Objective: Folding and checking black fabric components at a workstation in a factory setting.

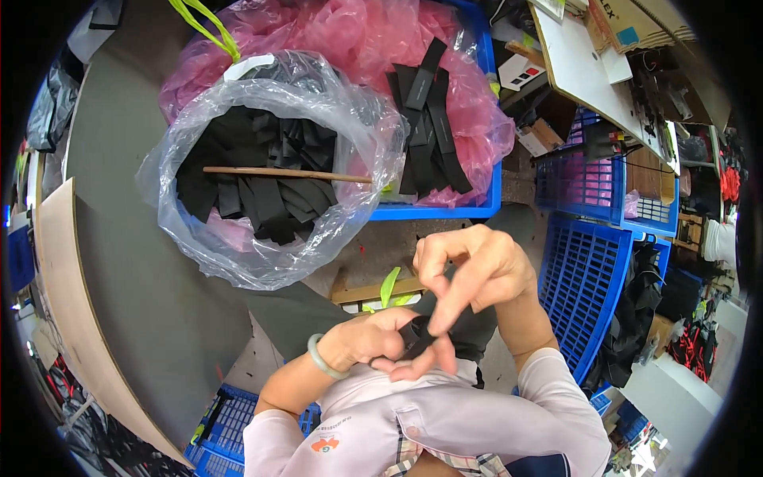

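Note:
My left hand (377, 343) is in front of my body, thumb and fingers closed around a small black fabric strip (415, 337). My right hand (481, 266) hangs just above and to the right of it. Its index finger stretches down to the strip's near end, while its other fingers are bent, with nothing visible between them. Ahead on the left, a clear plastic bag (187, 226) is rolled open and full of loose black strips (266, 199). A thin wooden stick (286, 172) lies across these strips. More long black strips (429, 127) are piled to the right of the bag.
Pink plastic sheeting (342, 32) lines a blue crate (453, 212) at the back. A grey work surface (119, 238) with a wooden board edge (75, 262) runs along the left. Blue crates (584, 278) stand on the right. A yellow-green tag (389, 285) lies near my lap.

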The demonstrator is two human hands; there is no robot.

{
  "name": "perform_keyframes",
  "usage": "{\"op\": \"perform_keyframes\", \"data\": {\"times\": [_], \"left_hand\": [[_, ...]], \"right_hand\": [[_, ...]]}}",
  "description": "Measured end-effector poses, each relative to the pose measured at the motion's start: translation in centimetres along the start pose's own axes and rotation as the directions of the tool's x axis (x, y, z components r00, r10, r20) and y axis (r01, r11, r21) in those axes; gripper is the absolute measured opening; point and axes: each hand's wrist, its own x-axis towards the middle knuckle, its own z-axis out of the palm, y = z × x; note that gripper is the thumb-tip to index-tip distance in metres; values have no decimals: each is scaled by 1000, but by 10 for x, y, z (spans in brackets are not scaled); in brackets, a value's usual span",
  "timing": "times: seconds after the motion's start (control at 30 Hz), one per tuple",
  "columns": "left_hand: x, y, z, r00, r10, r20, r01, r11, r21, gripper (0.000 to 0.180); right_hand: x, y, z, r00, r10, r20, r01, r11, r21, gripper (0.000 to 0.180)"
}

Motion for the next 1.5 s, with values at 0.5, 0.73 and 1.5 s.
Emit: {"op": "perform_keyframes", "data": {"times": [0.5, 0.73, 1.5], "left_hand": [[18, 8, -28, 632, 320, -705, 117, 861, 495, 29], [6, 19, -18, 849, 391, -355, -19, 694, 719, 50], [9, -4, -6, 990, 9, -141, -12, 1000, -19, 70]], "right_hand": [[25, 46, -24, 591, 395, -704, -176, 914, 365, 7], [7, 5, -29, 983, 29, -180, -46, 995, -91, 26], [7, 3, -17, 979, -181, 92, 187, 981, -55, 4]]}}
